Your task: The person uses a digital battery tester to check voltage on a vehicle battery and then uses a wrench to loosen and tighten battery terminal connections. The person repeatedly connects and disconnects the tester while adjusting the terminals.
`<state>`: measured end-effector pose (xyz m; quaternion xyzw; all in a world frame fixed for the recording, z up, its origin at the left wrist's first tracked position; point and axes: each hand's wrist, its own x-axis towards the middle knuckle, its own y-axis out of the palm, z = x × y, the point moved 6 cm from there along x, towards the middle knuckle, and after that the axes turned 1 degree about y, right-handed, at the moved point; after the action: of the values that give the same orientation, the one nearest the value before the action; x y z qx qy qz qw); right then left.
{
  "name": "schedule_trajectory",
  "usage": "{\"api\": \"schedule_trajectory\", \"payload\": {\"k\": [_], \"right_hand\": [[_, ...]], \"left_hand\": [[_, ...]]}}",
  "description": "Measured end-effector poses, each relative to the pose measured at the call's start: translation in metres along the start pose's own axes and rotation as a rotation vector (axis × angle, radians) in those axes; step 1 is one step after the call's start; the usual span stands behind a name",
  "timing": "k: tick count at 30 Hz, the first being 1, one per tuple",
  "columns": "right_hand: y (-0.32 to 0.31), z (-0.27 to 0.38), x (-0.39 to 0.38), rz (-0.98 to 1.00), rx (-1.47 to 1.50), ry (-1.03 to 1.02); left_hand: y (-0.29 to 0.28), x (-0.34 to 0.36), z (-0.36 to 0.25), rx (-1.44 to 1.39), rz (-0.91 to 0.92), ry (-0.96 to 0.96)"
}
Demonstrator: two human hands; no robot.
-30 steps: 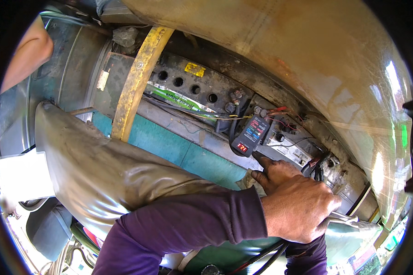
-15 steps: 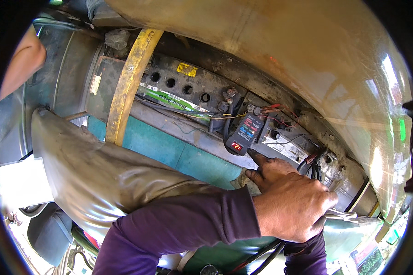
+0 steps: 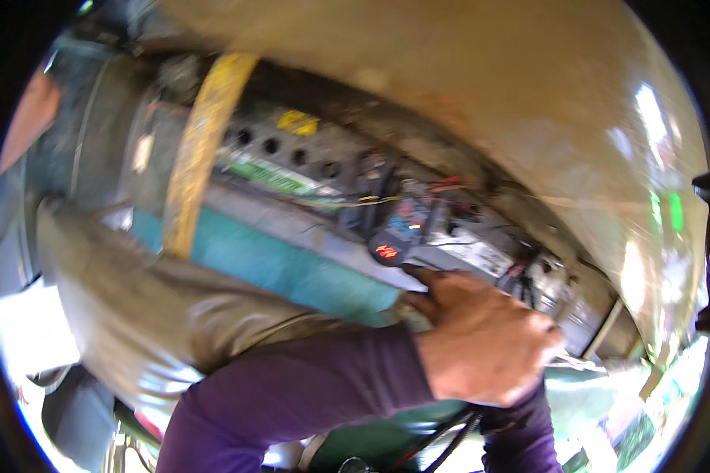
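Observation:
A dark handheld meter (image 3: pixel 405 223) with a red display rests on a battery (image 3: pixel 477 252) among thin wires. Below it reaches my right hand (image 3: pixel 446 292), index finger and thumb apart, the index near the meter's lower end. Across the back of it lies my left hand (image 3: pixel 485 355) in a purple sleeve, fingers curled; what they grip is hidden. Motion blurs both hands. A second battery (image 3: pixel 280 162) with round open holes sits left of the meter, above a teal panel (image 3: pixel 268 260).
A yellow metal bar (image 3: pixel 197 158) crosses the battery bay. A large tan cover (image 3: pixel 465 94) arches overhead, and brown padded upholstery (image 3: pixel 134 292) lies at lower left. Another person's bare arm (image 3: pixel 31 114) shows at the far left. Dark cables (image 3: pixel 450 441) run along the bottom.
The whole view has shifted leftward and become blurred. My hands keep much the same pose beside the meter.

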<state>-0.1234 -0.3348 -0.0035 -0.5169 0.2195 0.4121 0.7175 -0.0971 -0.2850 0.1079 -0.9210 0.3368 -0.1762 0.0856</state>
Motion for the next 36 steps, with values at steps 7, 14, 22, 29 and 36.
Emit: {"api": "schedule_trajectory", "payload": {"k": [7,14,22,29,36], "right_hand": [[-0.026,0.001,-0.005,0.075,-0.092,-0.099],[-0.103,-0.122,-0.082,0.013,-0.521,0.482],[-0.06,-0.275,-0.032,-0.284,-0.267,0.374],[-0.049,-0.264,0.037,-0.025,-0.522,0.43],[-0.037,-0.248,0.057,0.145,-0.679,0.375]], "left_hand": [[-0.077,0.007,0.054,0.545,-0.014,-0.21],[-0.123,-0.006,0.094,0.69,-0.046,-0.34],[-0.135,-0.016,0.115,0.714,0.04,-0.637],[-0.143,-0.018,0.115,0.771,-0.021,-0.706],[-0.162,-0.028,0.127,0.75,0.003,-0.761]]}}
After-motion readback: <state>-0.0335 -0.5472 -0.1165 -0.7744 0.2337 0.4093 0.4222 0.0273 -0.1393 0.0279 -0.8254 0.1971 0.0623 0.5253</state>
